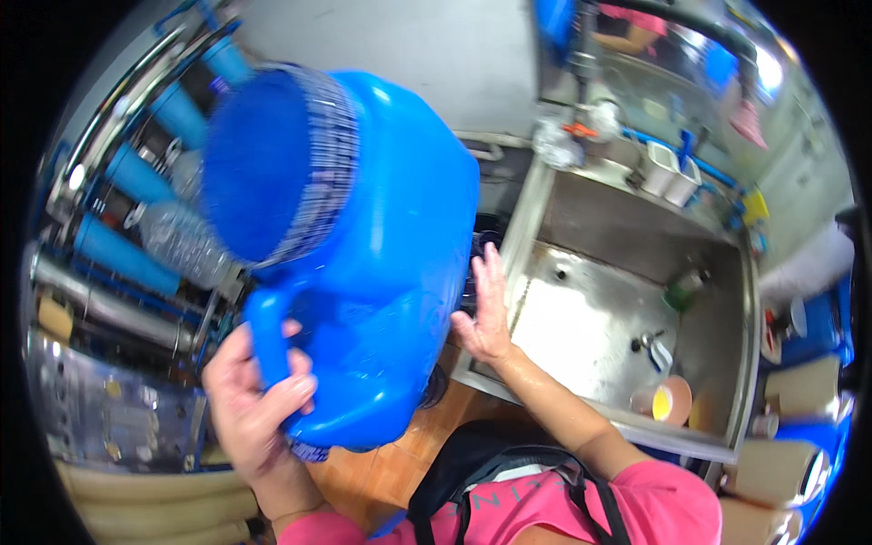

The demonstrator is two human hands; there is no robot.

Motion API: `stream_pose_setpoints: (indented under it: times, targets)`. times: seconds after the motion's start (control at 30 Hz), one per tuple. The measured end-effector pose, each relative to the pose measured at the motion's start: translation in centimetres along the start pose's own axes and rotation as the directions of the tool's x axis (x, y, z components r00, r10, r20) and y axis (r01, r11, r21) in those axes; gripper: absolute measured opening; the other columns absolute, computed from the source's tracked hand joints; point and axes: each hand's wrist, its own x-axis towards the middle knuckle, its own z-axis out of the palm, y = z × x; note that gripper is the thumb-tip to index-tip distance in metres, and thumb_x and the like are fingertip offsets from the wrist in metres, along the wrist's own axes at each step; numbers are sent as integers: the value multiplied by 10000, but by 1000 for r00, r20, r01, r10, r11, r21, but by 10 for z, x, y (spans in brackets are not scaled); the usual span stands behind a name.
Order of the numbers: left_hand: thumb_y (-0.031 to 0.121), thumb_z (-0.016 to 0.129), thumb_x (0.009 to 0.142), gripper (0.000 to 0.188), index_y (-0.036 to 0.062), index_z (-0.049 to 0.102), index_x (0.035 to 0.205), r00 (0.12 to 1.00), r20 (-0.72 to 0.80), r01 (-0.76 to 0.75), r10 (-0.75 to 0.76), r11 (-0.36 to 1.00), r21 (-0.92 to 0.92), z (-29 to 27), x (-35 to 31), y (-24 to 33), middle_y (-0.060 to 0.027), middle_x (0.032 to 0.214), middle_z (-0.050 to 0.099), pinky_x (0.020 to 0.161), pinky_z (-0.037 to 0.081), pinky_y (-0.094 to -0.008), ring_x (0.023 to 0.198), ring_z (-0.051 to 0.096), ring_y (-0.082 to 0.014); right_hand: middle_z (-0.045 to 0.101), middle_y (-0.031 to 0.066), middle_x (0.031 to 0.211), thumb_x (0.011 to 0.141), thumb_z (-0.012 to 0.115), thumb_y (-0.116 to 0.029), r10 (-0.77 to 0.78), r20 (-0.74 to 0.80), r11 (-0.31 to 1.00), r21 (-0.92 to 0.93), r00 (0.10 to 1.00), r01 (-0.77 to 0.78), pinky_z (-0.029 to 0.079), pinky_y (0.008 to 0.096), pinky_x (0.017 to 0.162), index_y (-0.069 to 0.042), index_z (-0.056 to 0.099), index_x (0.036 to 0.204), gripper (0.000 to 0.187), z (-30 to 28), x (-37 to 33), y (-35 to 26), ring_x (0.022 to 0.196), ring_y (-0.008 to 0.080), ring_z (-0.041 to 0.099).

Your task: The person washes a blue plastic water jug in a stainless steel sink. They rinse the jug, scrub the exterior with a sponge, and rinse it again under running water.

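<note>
Jug [413, 173], blue, inside hidden, left hand [250, 400] partly covering handle [267, 331]

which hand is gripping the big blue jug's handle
The left hand: its fingers curl around the handle, while the right hand is open beside the blue jug.

The print [333, 163] around the blue lid [259, 168] is too blurred to read.

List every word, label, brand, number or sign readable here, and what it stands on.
Pink shirt: large letters; wording left uncopied.
Blue jug, edge of its cap: pale marks, too blurred to read.
Purple-and-white patch by the jug's lower end: too small to tell whether it is writing.
Nothing else reads clearly.
</note>
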Motion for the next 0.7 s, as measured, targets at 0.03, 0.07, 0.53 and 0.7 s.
stream_pose_setpoints:
  times: [0.03,0.07,0.53,0.7]
  targets:
    - [63,717,628,512,-89,539,1083,998,-11,-67,67,998,5,5,-5,12,-71,639,580,482,432,-199,491,534,-101,177,291,1523,916,543,-467,-79,-65,996,35,995,81,165,547,1125,-57,309,1461,721,-11,3,-8,1406,465,178]
    - [80,711,619,539,-94,529,1096,993,3,-121,121,992,-28,10,-6,19,-77,620,574,472,434,-202,469,527,-108,178,297,1521,926,525,-462,-138,-90,989,33,986,142,167,560,1116,-62,327,1455,692,-25,7,-14,1405,471,177]
    - [-6,701,709,300,-30,628,998,808,586,185,-61,971,-154,283,60,-115,-57,657,612,480,440,-234,506,552,-114,515,220,1313,817,669,-235,395,-88,809,-439,914,-392,363,439,1052,-53,573,1245,475,-323,-87,52,1246,368,463]
    - [16,682,667,147,-5,625,800,739,651,149,-174,984,94,400,30,-235,-81,634,631,409,441,-270,442,562,-138,505,238,1306,787,680,-226,480,-344,539,-610,807,-581,372,461,1035,-107,564,1255,497,-370,-73,97,1211,394,464]
